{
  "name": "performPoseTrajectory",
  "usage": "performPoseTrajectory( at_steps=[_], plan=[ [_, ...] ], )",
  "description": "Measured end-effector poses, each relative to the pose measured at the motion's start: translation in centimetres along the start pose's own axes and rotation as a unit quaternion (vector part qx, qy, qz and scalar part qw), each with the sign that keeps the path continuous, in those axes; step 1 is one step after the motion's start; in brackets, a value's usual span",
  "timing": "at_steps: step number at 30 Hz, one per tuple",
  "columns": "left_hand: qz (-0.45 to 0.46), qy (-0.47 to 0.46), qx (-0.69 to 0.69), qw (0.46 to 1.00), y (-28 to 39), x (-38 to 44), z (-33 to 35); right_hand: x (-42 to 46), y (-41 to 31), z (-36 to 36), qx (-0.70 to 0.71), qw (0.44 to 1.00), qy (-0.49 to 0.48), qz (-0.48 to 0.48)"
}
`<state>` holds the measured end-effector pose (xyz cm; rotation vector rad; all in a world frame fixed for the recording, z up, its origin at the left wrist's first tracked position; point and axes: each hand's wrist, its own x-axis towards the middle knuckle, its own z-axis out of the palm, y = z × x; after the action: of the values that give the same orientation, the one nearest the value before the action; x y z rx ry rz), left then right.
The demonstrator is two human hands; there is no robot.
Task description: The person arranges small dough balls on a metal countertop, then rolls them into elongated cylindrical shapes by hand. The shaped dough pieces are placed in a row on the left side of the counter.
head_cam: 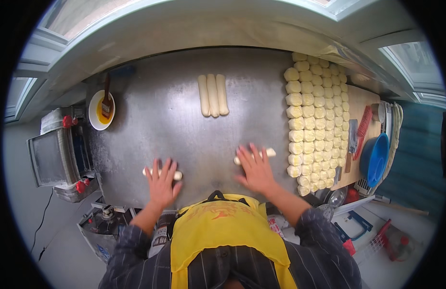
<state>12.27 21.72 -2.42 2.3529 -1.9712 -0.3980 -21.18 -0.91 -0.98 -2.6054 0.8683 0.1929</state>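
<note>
My left hand (162, 186) lies palm down, fingers spread, over a short roll of dough (177, 176) on the metal worktop (143, 108). Under the fingers of my right hand (258, 173) is another dough roll (271, 152), its two ends showing past the hand. Neither hand closes round its roll; both press from above. Farther back, three longer dough rolls (213, 95) lie side by side, touching. To the right, several rows of round dough pieces (318, 112) with a yellowish coating sit packed close together.
A white bowl (92, 121) of yellow liquid holds a brush (106, 103) at the left. Beyond that edge stands a metal dough-rolling machine (53, 151). On the right are a wooden board (356, 97), a cleaver (353, 135), a red brush (363, 124) and a blue basin (375, 159).
</note>
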Motion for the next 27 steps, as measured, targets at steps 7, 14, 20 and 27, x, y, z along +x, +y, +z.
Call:
performPoseTrajectory(
  at_steps=[7, 14, 20, 27],
  plan=[
    [-0.017, 0.038, 0.016, 0.999, -0.5, 11.4, -3.5, 8.1, 2.8, -2.6, -0.017, 0.996, 0.076, 0.038],
    [0.016, 0.033, -0.032, 0.999, -0.8, 12.5, -2.8, 10.9, 2.6, -3.0, -0.015, 0.997, 0.077, 0.028],
    [0.044, 0.024, -0.061, 0.997, -0.5, 1.3, -1.7, 1.1, 2.9, 0.8, 0.074, 0.992, 0.100, 0.013],
    [-0.225, 0.072, -0.391, 0.890, -0.6, 6.7, -3.6, 17.3, 6.2, -6.9, 0.369, 0.869, 0.219, 0.247]
  ],
)
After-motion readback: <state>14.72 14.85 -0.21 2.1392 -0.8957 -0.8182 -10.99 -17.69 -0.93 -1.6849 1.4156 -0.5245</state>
